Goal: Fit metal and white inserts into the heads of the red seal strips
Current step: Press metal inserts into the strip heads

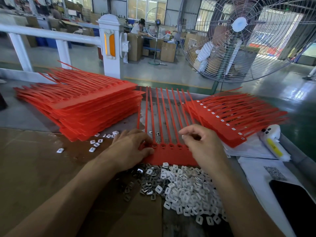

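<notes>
A red sheet of joined seal strips (172, 155) lies in front of me, its tails pointing away. My left hand (130, 149) rests on the sheet's left end, with thumb and fingertips at one of the heads. My right hand (203, 144) hovers over the right end with fingers curled; what it pinches is hidden. Near me lie a pile of metal inserts (145, 180) and a larger pile of white inserts (189, 189). One head by my left fingers (154, 145) shows a pale insert.
A tall stack of red strip sheets (82, 106) sits at the left, a fitted stack (234, 120) at the right. Loose white inserts (95, 144) lie on the cardboard. A white device (273, 142), papers and a dark phone (297, 206) sit at right. A big fan (239, 36) stands behind.
</notes>
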### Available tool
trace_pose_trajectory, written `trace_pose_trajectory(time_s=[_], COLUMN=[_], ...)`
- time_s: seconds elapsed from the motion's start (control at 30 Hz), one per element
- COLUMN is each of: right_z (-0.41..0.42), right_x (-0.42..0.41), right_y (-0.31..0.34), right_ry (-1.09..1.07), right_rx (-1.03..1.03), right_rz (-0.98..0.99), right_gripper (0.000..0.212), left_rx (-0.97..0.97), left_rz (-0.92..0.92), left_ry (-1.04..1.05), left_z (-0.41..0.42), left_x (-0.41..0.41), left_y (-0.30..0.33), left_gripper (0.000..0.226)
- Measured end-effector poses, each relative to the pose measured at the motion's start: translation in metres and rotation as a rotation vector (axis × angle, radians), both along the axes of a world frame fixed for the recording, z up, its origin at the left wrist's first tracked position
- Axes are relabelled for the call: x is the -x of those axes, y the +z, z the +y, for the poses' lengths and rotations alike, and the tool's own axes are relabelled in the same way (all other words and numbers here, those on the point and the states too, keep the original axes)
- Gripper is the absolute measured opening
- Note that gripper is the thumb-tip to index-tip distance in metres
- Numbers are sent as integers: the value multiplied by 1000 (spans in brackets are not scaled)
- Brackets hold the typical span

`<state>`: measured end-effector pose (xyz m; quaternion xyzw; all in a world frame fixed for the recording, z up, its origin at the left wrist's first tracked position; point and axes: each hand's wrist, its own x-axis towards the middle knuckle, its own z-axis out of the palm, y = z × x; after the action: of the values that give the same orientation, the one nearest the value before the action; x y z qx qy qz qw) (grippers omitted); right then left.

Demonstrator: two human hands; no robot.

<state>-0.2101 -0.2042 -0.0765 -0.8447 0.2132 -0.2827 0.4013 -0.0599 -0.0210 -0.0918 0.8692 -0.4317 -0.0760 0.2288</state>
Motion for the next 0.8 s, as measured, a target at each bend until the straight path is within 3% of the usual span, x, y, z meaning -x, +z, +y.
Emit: trace_pose_trajectory(time_s=[0.33, 0.8], right_z=[-50, -68], right_x=[12, 23], right_y=[-5, -6], right_ry=[-277, -441], right_rx=[-217, -69], right_rz=[-75, 77], right_gripper=[18, 15], left_rx=[10, 0], left_rz=[13, 19], left_ry=[-10, -7], left_z=[1, 1], left_x=[-1, -1], left_y=[-1, -1], left_gripper=[35, 36])
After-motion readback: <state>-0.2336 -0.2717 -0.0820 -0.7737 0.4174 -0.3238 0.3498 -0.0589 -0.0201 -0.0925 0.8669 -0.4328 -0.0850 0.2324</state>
